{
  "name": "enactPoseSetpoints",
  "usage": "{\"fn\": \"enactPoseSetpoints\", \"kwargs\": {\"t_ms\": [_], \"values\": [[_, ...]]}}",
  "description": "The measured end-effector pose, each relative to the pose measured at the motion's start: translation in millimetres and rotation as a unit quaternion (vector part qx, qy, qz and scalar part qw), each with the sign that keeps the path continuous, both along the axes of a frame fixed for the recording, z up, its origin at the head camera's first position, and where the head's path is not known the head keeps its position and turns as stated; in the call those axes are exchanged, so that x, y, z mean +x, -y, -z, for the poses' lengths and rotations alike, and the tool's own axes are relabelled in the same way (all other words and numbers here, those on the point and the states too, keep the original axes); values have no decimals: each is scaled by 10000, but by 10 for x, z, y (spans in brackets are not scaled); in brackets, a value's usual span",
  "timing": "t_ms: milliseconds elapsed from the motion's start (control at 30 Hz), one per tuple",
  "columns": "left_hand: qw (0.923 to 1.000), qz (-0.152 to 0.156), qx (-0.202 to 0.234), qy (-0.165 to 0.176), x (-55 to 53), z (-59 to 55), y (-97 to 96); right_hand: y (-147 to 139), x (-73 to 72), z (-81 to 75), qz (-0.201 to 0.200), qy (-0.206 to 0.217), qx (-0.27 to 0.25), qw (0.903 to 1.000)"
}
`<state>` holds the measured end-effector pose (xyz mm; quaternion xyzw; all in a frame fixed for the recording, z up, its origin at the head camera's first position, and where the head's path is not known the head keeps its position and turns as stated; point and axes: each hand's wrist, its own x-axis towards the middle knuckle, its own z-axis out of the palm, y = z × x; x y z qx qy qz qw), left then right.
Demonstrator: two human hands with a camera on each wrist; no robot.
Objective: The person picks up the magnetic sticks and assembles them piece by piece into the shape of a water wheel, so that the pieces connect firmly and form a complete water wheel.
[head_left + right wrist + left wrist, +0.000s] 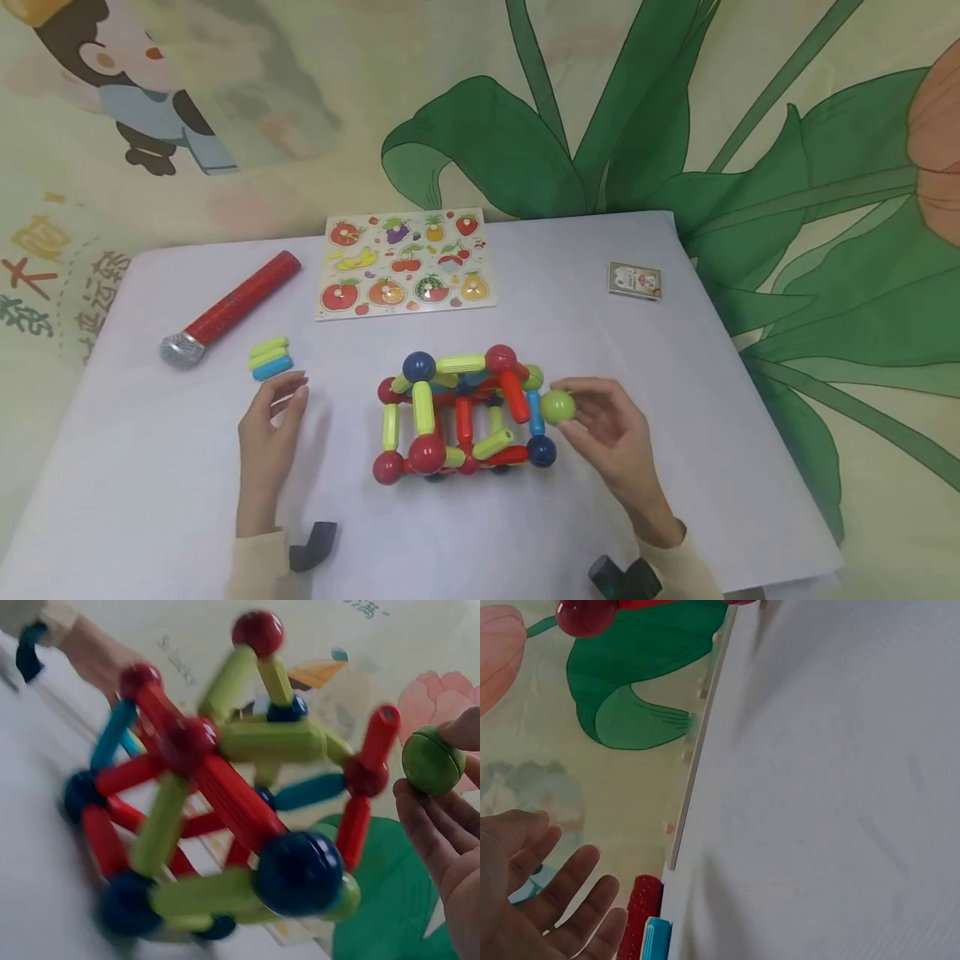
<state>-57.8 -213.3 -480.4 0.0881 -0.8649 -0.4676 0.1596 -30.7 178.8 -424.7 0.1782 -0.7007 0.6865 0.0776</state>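
Observation:
A frame of magnetic rods and balls (465,427), in red, lime, blue and dark blue, stands on the white-covered table. At its right side my right hand (618,433) pinches a green ball (558,407) between thumb and fingertips. The right wrist view shows that green ball (433,760) close to a red rod (381,735) that sticks up from the frame. On the other side, my left hand (272,446) is apart from the frame, its fingers loosely bent with nothing in them. Its fingertips are near two lime rods (268,351) and a blue rod (272,368).
A red microphone-like tube (240,300) with a silver end lies at the left. Against the back edge lies a fruit picture board (408,321), and at the right back a small card box (634,281). A patterned wall covering (480,142) rises behind the table.

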Motion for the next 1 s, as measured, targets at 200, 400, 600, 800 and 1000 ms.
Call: {"fn": "enactPoseSetpoints", "kwargs": {"t_ms": [200, 400, 600, 800, 1000], "values": [[9999, -23, 54, 105, 23, 29, -48, 229, 249, 62, -342, -37, -747, 9966], [9999, 26, -15, 159, 35, 64, -54, 371, 281, 101, -404, 214, -1449, 9884], [9998, 4, -21, 199, 49, 85, -62, 445, 286, 80, -501, 581, -1834, 9800], [9999, 73, 7, 92, 52, 83, -64, 455, 278, 70, -496, 905, -1632, 9812], [9999, 94, 115, 10, 58, 66, -74, 435, 256, 64, -528, 968, -1205, 9866]]}}
